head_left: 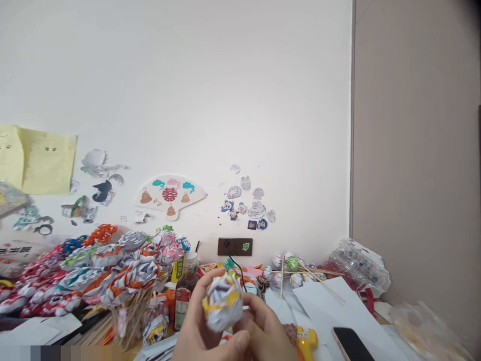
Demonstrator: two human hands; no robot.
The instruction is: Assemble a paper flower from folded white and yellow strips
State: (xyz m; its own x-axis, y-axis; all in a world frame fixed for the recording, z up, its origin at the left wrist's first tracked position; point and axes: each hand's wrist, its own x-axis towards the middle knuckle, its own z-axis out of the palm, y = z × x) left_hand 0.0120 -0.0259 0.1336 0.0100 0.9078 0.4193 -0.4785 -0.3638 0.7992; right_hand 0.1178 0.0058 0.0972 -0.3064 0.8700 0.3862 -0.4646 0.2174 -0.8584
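A white paper flower [224, 302] with yellow edges is held up between my two hands at the lower middle. My left hand [199, 321] curls around its left side, with the fingers behind and the thumb below. My right hand [263, 328] is closed beneath the flower's right side; what its fingers pinch there is hidden. Just left of my hands stands a dark bottle [183, 296] with a label. Beside my right hand lies a yellow glue gun [307, 342], partly covered by it.
Many paper flowers [135, 276] on sticks crowd the left. White sheets [326, 306], thin wooden sticks [282, 276], a phone [351, 343] and plastic packaging [358, 268] lie to the right. A wall socket [226, 245] with a cord is behind, below stickers [256, 209].
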